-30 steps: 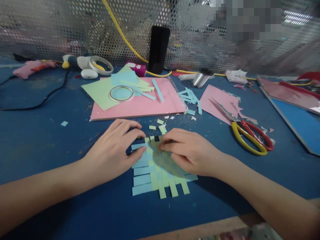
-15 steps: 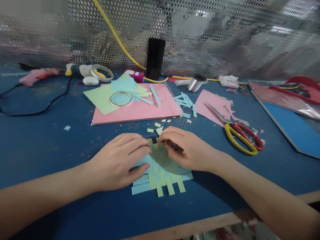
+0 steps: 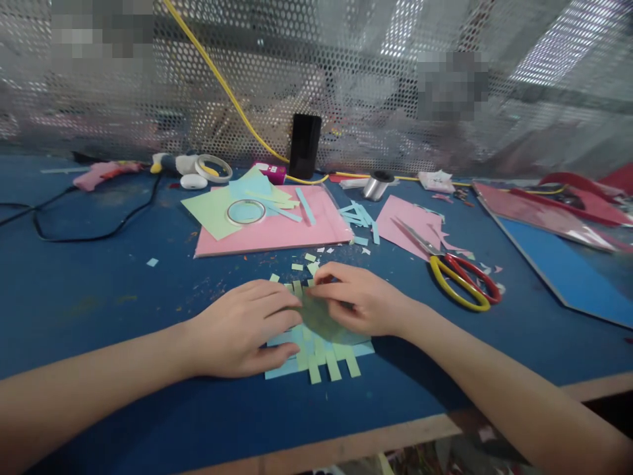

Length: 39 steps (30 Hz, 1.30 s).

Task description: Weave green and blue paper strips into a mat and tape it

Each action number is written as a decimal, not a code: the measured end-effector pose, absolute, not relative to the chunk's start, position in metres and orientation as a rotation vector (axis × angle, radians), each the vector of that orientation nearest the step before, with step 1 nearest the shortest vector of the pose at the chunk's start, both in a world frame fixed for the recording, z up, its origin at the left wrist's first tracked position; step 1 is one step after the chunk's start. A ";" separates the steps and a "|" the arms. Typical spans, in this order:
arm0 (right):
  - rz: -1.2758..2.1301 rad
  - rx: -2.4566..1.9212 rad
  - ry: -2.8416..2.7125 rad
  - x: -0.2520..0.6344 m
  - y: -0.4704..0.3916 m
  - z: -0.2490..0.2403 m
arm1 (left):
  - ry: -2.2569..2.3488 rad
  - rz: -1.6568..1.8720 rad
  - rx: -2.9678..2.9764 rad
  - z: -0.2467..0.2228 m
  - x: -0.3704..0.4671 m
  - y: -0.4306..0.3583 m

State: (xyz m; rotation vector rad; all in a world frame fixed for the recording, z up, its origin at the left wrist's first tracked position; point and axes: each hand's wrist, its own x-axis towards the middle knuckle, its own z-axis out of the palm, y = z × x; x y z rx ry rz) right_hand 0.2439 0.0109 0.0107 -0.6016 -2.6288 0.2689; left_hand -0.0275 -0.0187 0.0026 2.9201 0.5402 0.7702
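A woven mat of light green and light blue paper strips (image 3: 316, 349) lies on the blue tabletop, its loose green strip ends pointing toward me. My left hand (image 3: 252, 326) rests over the mat's left side, palm down with the fingers stretched out and slightly apart. At the mat's far edge my right hand (image 3: 359, 300) is curled, its fingertips closed at the end of a green paper strip (image 3: 297, 288) or one beside it. Shadow and fingers hide much of the weave's middle and right part.
Scissors (image 3: 459, 280) lie to the right by pink paper (image 3: 403, 224). Behind the mat sits a pink sheet pack (image 3: 326, 227) with a tape ring (image 3: 246, 212) and paper. A glue gun (image 3: 106, 174), phone (image 3: 304, 146), wire spool (image 3: 377, 185) and blue board (image 3: 568, 264) stand around.
The camera view has tilted up and shifted slightly. My right fingertips have shifted slightly along the mat's far edge, while my left hand stays flat over the left side.
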 end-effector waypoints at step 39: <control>-0.036 -0.865 -2.194 0.225 0.005 0.060 | 1.174 1.055 2.759 0.031 -0.003 0.034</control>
